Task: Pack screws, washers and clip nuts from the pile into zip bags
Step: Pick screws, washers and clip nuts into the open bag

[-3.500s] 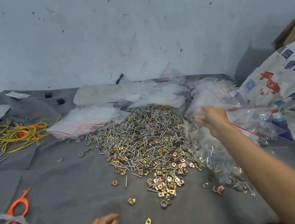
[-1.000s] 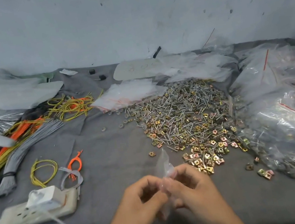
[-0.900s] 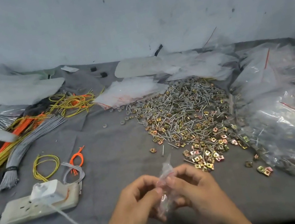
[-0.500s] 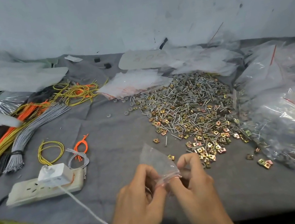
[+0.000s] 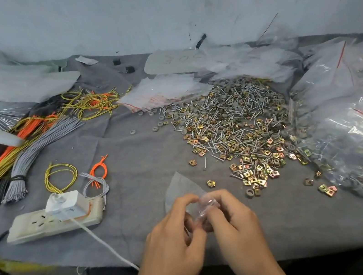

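Observation:
A small clear zip bag (image 5: 179, 189) is pinched between my left hand (image 5: 175, 236) and my right hand (image 5: 231, 220) near the table's front edge; both grip its mouth while its bottom points away from me. Just beyond my right hand spreads the pile of screws, grey washers and gold clip nuts (image 5: 234, 128). One loose clip nut (image 5: 211, 183) lies close to the bag. A stack of empty zip bags (image 5: 163, 90) lies at the pile's far left edge.
Filled clear bags (image 5: 351, 123) are heaped at the right. A white power strip with a plug (image 5: 54, 216) and its cord sit at front left. Bundles of yellow, orange and grey wires (image 5: 11, 161) cover the left. Grey cloth (image 5: 137, 164) covers the table.
My right hand came back from the bag heap at the right with a small bag. Both hands now hold it in front of me and have been working its mouth.

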Motion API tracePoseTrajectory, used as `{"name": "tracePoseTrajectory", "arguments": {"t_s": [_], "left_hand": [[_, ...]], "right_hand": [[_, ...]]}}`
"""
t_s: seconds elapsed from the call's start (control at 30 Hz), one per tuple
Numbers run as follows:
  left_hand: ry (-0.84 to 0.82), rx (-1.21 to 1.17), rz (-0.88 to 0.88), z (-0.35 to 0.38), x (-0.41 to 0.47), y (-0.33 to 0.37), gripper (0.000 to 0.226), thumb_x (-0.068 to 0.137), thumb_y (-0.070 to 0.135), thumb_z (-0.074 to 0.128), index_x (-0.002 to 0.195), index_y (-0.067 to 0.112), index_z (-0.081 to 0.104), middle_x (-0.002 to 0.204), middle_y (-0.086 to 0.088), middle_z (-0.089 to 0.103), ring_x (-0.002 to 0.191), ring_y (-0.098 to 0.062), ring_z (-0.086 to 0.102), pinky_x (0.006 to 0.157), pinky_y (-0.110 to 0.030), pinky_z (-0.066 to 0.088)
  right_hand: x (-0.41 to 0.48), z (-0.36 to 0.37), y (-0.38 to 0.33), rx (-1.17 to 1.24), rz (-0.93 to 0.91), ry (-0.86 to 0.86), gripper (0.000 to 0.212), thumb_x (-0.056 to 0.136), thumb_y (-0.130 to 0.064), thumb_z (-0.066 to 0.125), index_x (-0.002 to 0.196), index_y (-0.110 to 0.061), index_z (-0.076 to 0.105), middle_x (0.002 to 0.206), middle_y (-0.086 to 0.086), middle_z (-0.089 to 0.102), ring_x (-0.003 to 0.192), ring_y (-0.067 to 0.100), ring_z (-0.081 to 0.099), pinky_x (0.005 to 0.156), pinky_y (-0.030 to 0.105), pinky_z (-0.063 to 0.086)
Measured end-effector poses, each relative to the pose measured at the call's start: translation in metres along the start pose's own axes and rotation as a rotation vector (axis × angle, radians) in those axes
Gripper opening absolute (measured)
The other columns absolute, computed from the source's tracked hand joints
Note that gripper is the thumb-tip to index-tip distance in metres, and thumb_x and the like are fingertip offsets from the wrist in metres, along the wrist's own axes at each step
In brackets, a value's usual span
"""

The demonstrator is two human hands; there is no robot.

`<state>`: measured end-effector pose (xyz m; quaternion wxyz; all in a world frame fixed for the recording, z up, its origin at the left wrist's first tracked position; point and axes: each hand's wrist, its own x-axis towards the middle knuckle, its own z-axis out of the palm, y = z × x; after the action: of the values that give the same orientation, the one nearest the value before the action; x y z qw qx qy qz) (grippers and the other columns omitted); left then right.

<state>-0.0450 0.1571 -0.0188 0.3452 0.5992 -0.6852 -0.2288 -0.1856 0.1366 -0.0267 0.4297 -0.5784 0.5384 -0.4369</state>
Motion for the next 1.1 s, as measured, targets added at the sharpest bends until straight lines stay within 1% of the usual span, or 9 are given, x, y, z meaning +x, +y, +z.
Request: {"name": "tracePoseTrajectory", "arguments": {"t_s": [0.1,0.2,0.3,0.4,0.47,0.57,0.7,0.87,1.1], "left_hand": [[0.037,0.085,0.045,-0.001,0.001,0.003,0.042,0.083,0.035,0.052,0.121,0.051,0.046,0.090,0.029,0.056,0.070,0.006,0.054,0.067,-0.010,0.042],[0.140,0.137,0.116,0.000,0.001,0.005,0.035,0.081,0.032,0.056,0.115,0.040,0.052,0.094,0.023,0.057,0.074,0.003,0.056,0.064,-0.019,0.047],[0.346,0.126,0.191,-0.005,0.003,0.003,0.023,0.084,0.030,0.058,0.106,0.036,0.056,0.089,0.023,0.046,0.071,0.011,0.047,0.061,-0.011,0.042],[0.457,0.159,0.304,-0.009,0.008,-0.002,0.017,0.086,0.025,0.059,0.102,0.030,0.057,0.083,0.015,0.047,0.067,0.002,0.046,0.060,-0.020,0.044],[0.405,0.233,0.345,-0.009,0.011,-0.003,0.017,0.084,0.025,0.059,0.101,0.031,0.056,0.081,0.010,0.050,0.066,-0.009,0.051,0.057,-0.028,0.045],[0.259,0.302,0.261,-0.010,0.013,-0.009,0.029,0.083,0.033,0.056,0.111,0.037,0.059,0.085,0.013,0.052,0.074,-0.008,0.057,0.060,-0.027,0.049],[0.086,0.342,0.202,-0.016,0.012,-0.023,0.043,0.083,0.039,0.051,0.125,0.041,0.060,0.086,0.018,0.055,0.076,-0.004,0.057,0.066,-0.021,0.046],[0.049,0.299,0.249,-0.029,0.013,-0.035,0.040,0.088,0.036,0.051,0.128,0.041,0.053,0.095,0.017,0.063,0.071,-0.003,0.055,0.061,-0.017,0.044],[0.131,0.214,0.337,-0.019,0.029,-0.048,0.029,0.094,0.038,0.057,0.123,0.038,0.060,0.094,0.027,0.060,0.071,0.007,0.055,0.071,-0.008,0.042]], "right_hand": [[0.002,0.002,-0.001,0.095,0.020,-0.032,0.010,0.098,-0.020,0.062,0.093,-0.028,0.065,0.083,-0.001,0.073,0.078,0.016,0.071,0.075,0.050,0.058],[0.003,0.004,0.000,0.118,0.004,-0.026,0.010,0.093,-0.024,0.072,0.089,-0.026,0.063,0.078,0.002,0.072,0.070,0.018,0.070,0.065,0.045,0.058],[0.007,0.002,0.001,0.165,0.005,0.006,0.017,0.091,-0.018,0.074,0.091,-0.030,0.062,0.081,0.002,0.071,0.067,0.018,0.068,0.059,0.038,0.059],[0.011,0.002,0.000,0.166,0.049,-0.014,0.014,0.086,-0.023,0.075,0.090,-0.029,0.064,0.076,0.001,0.070,0.063,0.021,0.064,0.056,0.042,0.057],[0.014,0.005,-0.001,0.262,0.106,-0.084,0.010,0.078,-0.017,0.067,0.087,-0.024,0.068,0.068,0.003,0.068,0.059,0.021,0.061,0.052,0.036,0.052],[0.018,0.007,-0.004,0.444,0.163,-0.262,0.027,0.084,-0.001,0.058,0.101,-0.015,0.074,0.088,0.016,0.075,0.079,0.029,0.071,0.067,0.039,0.058],[0.026,0.008,0.002,0.338,0.146,-0.302,0.041,0.087,0.013,0.051,0.109,-0.012,0.075,0.094,0.011,0.077,0.085,0.016,0.071,0.074,0.030,0.056],[0.044,0.012,0.016,0.008,0.133,-0.270,0.035,0.077,-0.020,0.056,0.104,-0.032,0.075,0.083,0.003,0.076,0.075,0.024,0.071,0.073,0.045,0.057],[0.063,0.027,0.017,0.067,0.159,-0.199,0.013,0.074,-0.028,0.064,0.087,-0.032,0.063,0.076,0.007,0.073,0.064,0.025,0.069,0.063,0.053,0.058]]}}
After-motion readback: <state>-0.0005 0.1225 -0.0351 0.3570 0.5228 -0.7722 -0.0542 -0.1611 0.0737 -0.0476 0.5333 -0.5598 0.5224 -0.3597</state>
